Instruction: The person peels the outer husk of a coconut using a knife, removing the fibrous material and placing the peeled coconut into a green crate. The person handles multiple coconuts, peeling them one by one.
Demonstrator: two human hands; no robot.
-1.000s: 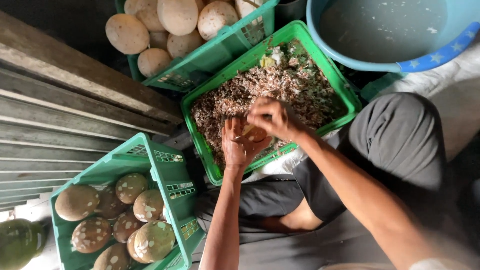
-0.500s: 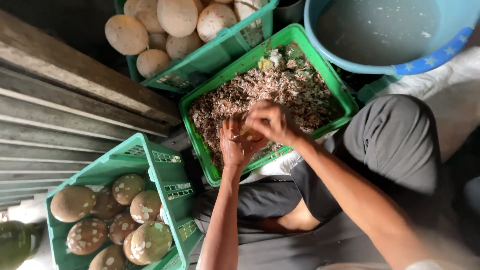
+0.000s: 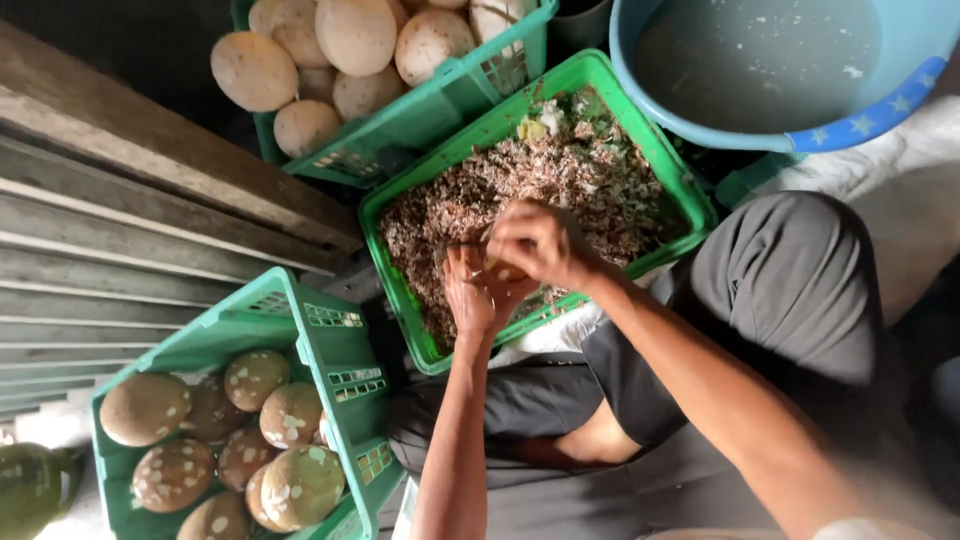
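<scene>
1. Your left hand (image 3: 478, 295) cups a small yellowish piece (image 3: 497, 270); your right hand (image 3: 535, 240) closes over it from above.
2. Both hands work above the crate of brown scraps (image 3: 400, 290).
3. The crate of speckled round fruit (image 3: 330, 330) sits near left; the pale-fruit crate (image 3: 430, 110) and blue tub (image 3: 850, 130) lie beyond.

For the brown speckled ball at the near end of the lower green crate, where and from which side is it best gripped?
Probably from above, fingers spread round the widest part of the speckled ball. Its domed top is bare, while the crate wall and neighbouring balls crowd its sides. Both the left hand and right hand are busy over the scraps crate.
</scene>
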